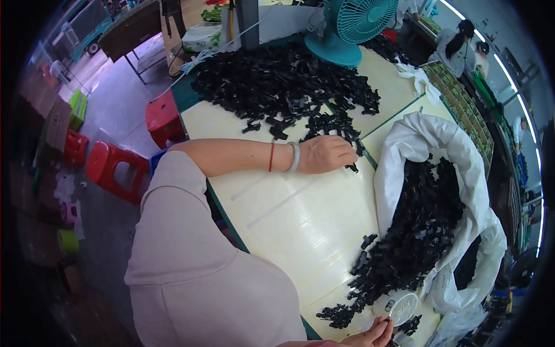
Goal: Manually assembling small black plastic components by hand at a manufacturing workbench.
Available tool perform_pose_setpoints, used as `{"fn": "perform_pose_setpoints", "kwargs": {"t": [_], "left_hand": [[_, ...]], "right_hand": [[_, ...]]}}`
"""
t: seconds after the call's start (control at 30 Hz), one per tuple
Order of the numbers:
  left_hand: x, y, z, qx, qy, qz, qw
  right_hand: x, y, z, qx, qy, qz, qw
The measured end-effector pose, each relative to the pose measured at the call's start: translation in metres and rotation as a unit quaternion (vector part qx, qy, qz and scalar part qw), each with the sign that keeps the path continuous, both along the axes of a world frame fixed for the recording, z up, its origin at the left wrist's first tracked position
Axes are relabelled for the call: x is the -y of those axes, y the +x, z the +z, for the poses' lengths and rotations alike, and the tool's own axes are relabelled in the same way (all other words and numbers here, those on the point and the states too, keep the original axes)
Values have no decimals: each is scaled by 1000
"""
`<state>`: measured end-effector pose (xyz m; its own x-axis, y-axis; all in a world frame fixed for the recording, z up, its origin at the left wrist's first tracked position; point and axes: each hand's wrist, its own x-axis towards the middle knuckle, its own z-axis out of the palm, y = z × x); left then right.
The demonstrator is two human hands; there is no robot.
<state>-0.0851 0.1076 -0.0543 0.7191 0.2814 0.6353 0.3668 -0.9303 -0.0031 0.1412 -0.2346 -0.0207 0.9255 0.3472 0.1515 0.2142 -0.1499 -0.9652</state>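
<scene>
My left hand [328, 154], with a pale bangle and a red string at the wrist, reaches across the cream tabletop. Its fingers are bent down and closed on a small black plastic piece [351, 168], which shows just under the fingertips. Beside it, a tongue of black pieces [329, 124] runs out from a large heap [277, 81] at the far side. At the lower edge my right hand [373, 334] pinches thumb and finger together; what they hold is too small to make out. Touching or very near these fingertips is a round, clear-and-white plastic container [396, 306].
A white sack [425, 130] lies open at the right, black pieces spilling from it. A teal fan [347, 29] stands behind the heap. White gloves [421, 81] lie at the far right. Red stools [115, 170] stand on the floor at the left. Other people [457, 49] sit beyond.
</scene>
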Motion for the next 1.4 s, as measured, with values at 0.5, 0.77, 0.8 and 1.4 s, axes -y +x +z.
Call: {"fn": "perform_pose_setpoints", "kwargs": {"t": [0.5,0.77,0.8,1.4], "left_hand": [[114,91,42,-43,-854,-273,442],[120,99,28,-117,-879,-277,369],[119,99,26,-116,-882,-274,366],[122,98,34,-134,-894,-256,342]], "right_hand": [[-15,13,18,281,-63,24,957],[-17,45,28,432,-182,52,882],[-19,48,29,428,-184,56,883],[-20,19,37,195,-98,119,969]]}}
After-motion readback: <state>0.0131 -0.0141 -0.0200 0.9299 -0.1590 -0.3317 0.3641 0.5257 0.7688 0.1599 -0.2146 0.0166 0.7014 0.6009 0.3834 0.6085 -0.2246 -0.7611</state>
